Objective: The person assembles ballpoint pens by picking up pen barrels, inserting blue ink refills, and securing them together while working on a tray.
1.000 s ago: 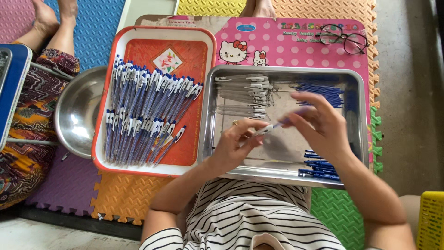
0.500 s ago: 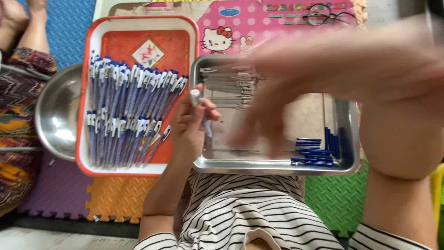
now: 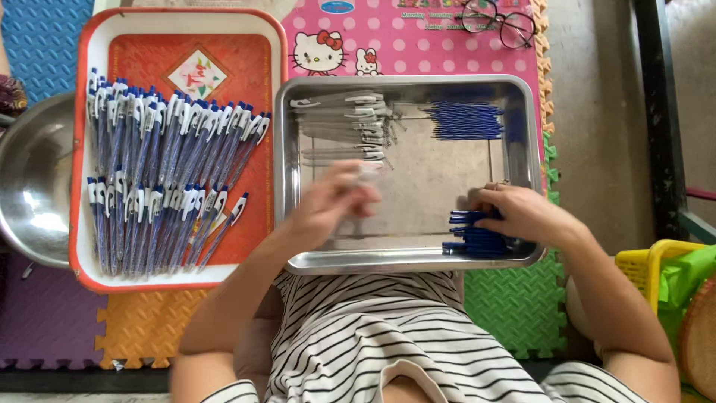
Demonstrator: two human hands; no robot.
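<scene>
Pens are the work here, and the parts for them lie in the steel tray [image 3: 406, 86] on the person's lap. There is only the head view, looking straight down. The left hand [image 3: 332, 203] hangs blurred over the middle of the tray with its fingers curled round something pale and thin, most likely a clear barrel, though the blur keeps me from being sure. The right hand [image 3: 522, 215] has come down to the near right corner of the tray, and its fingertips press on the pile of blue pieces [image 3: 473, 237] there, pinching at one; half a second ago that hand was up close to the camera, a big blur across the picture, and a second ago both hands met over the tray's centre working one pen together. To my eye, that means one pen is finished and the right hand is after a blue piece for the barrel in the left. A second heap of blue refills [image 3: 466, 121] sits at the far right of the tray, and clear barrels [image 3: 343, 123] are stacked at the far left. The done pens [image 3: 160, 179] lie in two rows on the red tray [image 3: 82, 149] just beside it on the left, with a steel bowl [image 3: 30, 186] beyond that. Glasses [image 3: 498, 21] rest on the pink mat [image 3: 418, 52] past the tray.
</scene>
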